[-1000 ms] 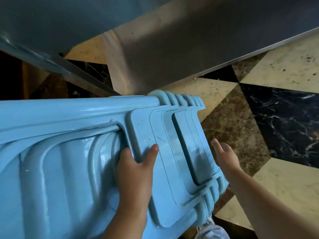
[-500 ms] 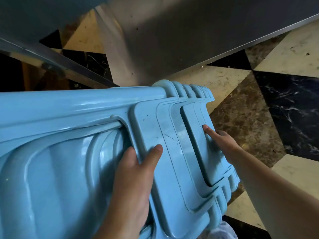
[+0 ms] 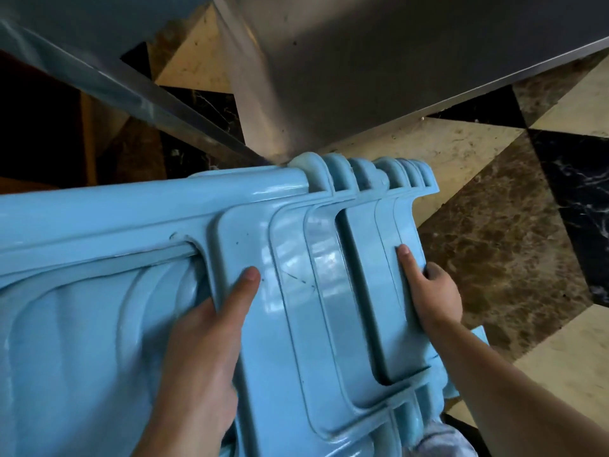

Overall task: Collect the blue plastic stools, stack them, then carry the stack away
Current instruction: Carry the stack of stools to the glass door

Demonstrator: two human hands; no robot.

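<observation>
A stack of several nested blue plastic stools lies tilted on its side across the lower left of the head view, its leg ends pointing right. My left hand grips the side of the stack, thumb on top and fingers tucked into the opening on the left. My right hand holds the right end, thumb lying on the outer leg panel and fingers curled round its edge. The stack's left part runs out of the frame.
A grey metal table top with a steel leg stands just beyond the stack, its corner almost touching the stools. A second metal edge crosses at the left. The marble floor with black, brown and cream tiles lies to the right.
My right hand came off the floor side and took hold of the stack's right end. The stack has shifted up and right, closer to the metal table.
</observation>
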